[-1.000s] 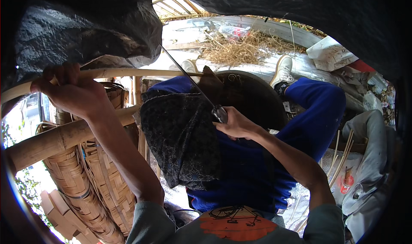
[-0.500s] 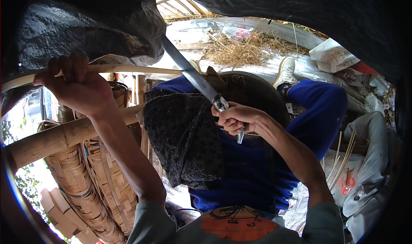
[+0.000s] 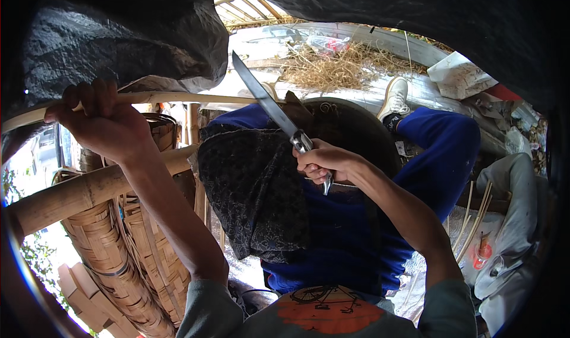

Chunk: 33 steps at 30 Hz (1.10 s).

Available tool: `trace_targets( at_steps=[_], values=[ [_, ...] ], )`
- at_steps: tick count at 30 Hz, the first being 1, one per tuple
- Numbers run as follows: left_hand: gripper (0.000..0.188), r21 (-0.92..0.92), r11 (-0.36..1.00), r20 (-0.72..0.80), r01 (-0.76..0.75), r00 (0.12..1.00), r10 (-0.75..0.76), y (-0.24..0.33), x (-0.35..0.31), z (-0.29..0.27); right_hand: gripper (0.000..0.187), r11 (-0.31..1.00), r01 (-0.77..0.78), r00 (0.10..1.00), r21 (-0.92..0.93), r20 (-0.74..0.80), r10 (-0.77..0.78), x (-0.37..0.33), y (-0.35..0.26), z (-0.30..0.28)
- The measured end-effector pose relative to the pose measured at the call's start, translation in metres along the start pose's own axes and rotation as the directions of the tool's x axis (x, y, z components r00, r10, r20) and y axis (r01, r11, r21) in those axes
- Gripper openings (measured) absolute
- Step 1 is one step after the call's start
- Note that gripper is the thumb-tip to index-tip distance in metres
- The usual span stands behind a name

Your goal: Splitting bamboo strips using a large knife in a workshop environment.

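Note:
My left hand point(image 3: 110, 121) is raised at the left, its fingers curled around a long pale bamboo strip point(image 3: 190, 98). The strip runs roughly level, from the left edge of the view to the knife blade. My right hand point(image 3: 325, 163) grips the metal handle of a long knife point(image 3: 270, 107) in front of my body. Its blade slants up and to the left and crosses the strip's right end; whether they touch I cannot tell. A dark patterned cloth point(image 3: 252, 195) drapes over my lap, below the blade.
Black plastic sheeting point(image 3: 124, 35) hangs low overhead. A thick bamboo pole point(image 3: 89, 189) crosses at the left, above woven bamboo baskets point(image 3: 101, 243). A round dark object point(image 3: 356, 127) sits between my legs. Dry shavings point(image 3: 332, 68) lie ahead; thin strips point(image 3: 478, 219) stand at the right.
The knife has shifted slightly down toward me and its blade has turned, so the pointed tip now shows clear of the black sheeting. My left hand and the bamboo strip have barely moved.

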<state>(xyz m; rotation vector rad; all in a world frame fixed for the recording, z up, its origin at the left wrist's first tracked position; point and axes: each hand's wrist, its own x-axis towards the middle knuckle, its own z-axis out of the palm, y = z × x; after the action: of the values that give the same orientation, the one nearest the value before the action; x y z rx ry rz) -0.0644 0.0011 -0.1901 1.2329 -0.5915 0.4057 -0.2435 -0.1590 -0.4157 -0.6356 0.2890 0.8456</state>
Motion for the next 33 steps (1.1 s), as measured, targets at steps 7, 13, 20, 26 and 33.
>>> trace_targets(
  at_steps=[7, 13, 20, 26, 33],
  values=[
    [0.044, 0.450, 0.893, -0.373, 0.002, 0.909, 0.185, -0.001, -0.005, 0.025, 0.025, 0.695, -0.285, 0.811, -0.660, -0.552, -0.192, 0.030, 0.042, -0.073],
    [0.047, 0.454, 0.891, -0.424, 0.011, 0.882, 0.205, 0.002, 0.001, 0.009, 0.036, 0.510, 0.006, 0.822, -0.860, -0.286, -0.492, 0.051, 0.055, -0.064],
    [0.047, 0.430, 0.902, -0.450, 0.046, 0.877, 0.170, 0.000, 0.002, -0.007, 0.032, 0.490, -0.398, 0.741, -0.776, -0.586, -0.327, 0.046, 0.053, -0.102],
    [0.042, 0.482, 0.876, -0.425, -0.003, 0.874, 0.236, -0.003, 0.001, -0.002, 0.034, 0.486, -0.088, 0.762, -0.869, -0.374, -0.530, 0.048, 0.055, -0.104],
    [0.048, 0.562, 0.799, -0.590, 0.213, 0.780, 0.207, -0.040, -0.020, -0.010, 0.031, 0.500, -0.311, 0.758, -0.808, -0.529, -0.382, 0.051, 0.067, -0.100]
  ],
)
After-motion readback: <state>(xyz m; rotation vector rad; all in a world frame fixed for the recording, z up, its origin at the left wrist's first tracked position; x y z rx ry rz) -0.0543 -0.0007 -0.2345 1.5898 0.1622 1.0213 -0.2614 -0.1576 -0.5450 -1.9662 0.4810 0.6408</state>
